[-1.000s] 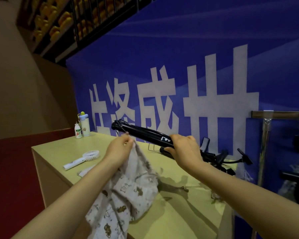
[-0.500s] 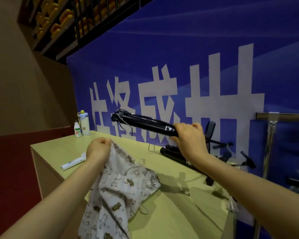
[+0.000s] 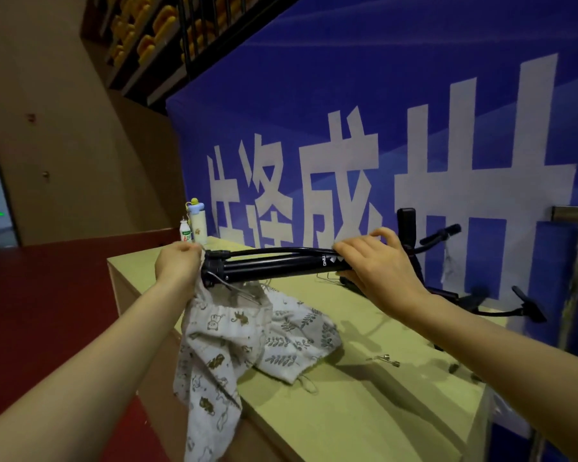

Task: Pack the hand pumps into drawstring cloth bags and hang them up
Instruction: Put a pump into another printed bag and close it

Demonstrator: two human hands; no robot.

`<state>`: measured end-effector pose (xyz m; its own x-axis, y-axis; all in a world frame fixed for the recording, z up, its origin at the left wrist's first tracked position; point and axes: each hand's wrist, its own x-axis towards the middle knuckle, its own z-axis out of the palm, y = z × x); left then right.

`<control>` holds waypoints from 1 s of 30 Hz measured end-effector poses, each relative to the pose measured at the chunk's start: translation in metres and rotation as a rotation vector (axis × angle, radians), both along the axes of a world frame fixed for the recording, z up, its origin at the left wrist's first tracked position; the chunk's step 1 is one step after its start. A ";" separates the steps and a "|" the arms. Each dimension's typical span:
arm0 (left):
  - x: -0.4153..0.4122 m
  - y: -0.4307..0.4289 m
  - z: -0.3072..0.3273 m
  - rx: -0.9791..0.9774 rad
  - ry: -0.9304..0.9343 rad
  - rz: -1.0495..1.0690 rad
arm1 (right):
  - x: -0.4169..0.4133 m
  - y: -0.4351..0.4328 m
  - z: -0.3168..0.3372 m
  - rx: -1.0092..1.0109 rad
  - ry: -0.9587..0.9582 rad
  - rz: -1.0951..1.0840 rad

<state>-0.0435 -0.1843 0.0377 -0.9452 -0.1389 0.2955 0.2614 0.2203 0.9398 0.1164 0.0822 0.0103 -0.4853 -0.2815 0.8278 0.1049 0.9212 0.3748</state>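
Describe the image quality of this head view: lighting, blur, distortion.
Head view: dim, warm indoor light; soft shadows under the cloth bag on the table. Wide-angle bending stretches the forearms and tilts the banner. The black pump is fairly sharp; the gear at far right is motion-smeared.

Looks like a sports hall or event venue, not a home. A big blue banner (image 3: 381, 111) with white characters hangs behind a plain wooden counter (image 3: 364, 411); dark red floor (image 3: 47, 311), tan walls, and racks of yellow items (image 3: 154, 31) sit high up.
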 end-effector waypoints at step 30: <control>0.069 0.032 -0.003 -0.064 0.048 -0.031 | 0.023 -0.095 -0.009 -0.650 -0.510 0.301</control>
<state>0.0259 -0.1520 0.0349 -0.9332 -0.0892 0.3480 0.3135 0.2706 0.9102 0.1396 -0.0123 0.0012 -0.8209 -0.0053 0.5711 -0.2138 0.9301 -0.2986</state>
